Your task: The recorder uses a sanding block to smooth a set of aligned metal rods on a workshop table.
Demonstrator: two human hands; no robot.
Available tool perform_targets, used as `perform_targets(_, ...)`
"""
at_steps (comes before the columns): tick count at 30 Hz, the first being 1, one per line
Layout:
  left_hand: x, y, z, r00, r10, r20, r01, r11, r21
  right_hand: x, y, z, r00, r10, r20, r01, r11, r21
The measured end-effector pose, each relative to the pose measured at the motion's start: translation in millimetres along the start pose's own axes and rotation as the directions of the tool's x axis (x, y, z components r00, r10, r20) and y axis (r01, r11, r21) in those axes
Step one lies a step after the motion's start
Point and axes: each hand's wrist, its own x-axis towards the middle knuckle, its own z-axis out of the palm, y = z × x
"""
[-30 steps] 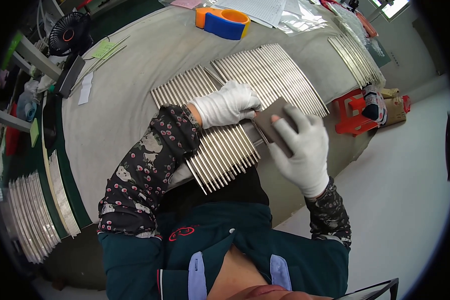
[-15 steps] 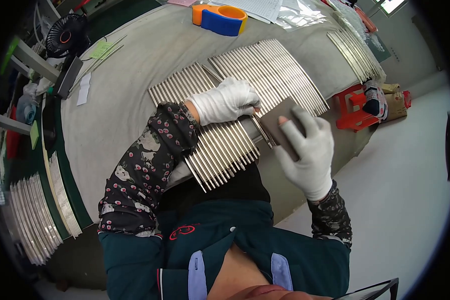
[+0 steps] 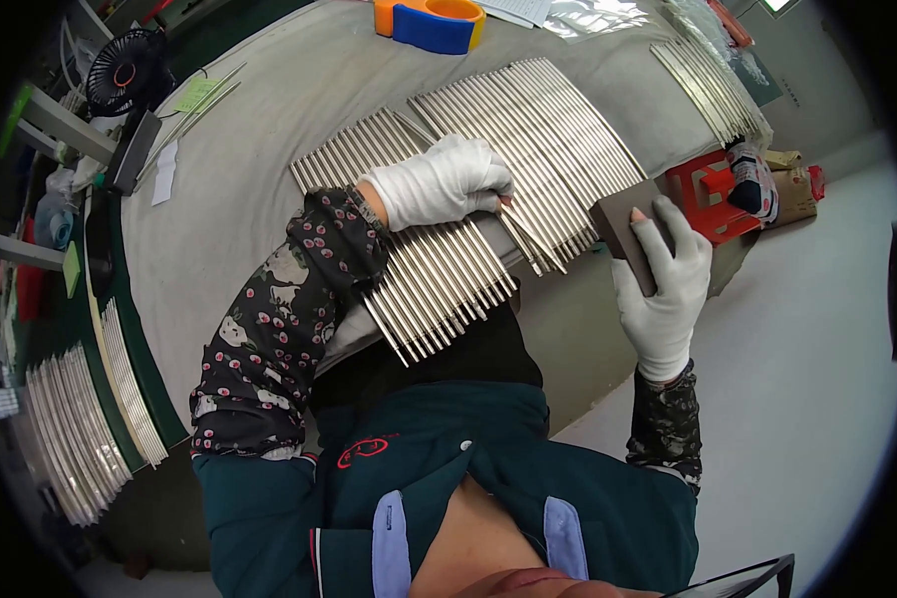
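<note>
Left hand [image 3: 447, 181] hiding metal rods [image 3: 439, 269], right hand [image 3: 665, 284] half-covering dark block [image 3: 623, 227]

our left hand [image 3: 441, 181]: white glove, fingers curled, palm down, forearm running to 7 o'clock, patterned sleeve | our right hand [image 3: 665, 282]: white glove, raised at 3 o'clock, fingers closed in a grip, wrist bent up

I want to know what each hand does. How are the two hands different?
The left hand presses flat on the rows of metal rods; the right hand is off the table edge. The left hand holds nothing; the right hand grips a dark flat block. Both wear white gloves.
</note>
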Motion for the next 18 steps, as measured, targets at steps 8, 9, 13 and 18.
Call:
perform_targets(8,-27.4,13.1,-29.4,0.991,0.017,-0.136,0.041,0.91,0.412,-30.1,1.3,-2.0,0.997,0.0,0.073,-0.007,0.995,0.095)
perform_targets(9,-33.4,8.7,-34.3,0.993,-0.091,-0.074,0.109,0.949,0.295,-33.6,-2.4,-5.3,0.993,-0.006,0.115,-0.007,0.993,0.114)
perform_targets(13,-52.3,4.7,-31.9,0.907,-0.422,-0.008,0.331,0.7,0.633,-43.7,-20.3,-13.8,0.973,-0.059,0.223,0.022,0.986,0.164)
perform_targets(18,-47.6,-2.3,-27.5,0.836,-0.548,0.026,0.404,0.647,0.646,-46.9,-29.3,-12.3,0.97,-0.085,0.228,0.041,0.981,0.191)
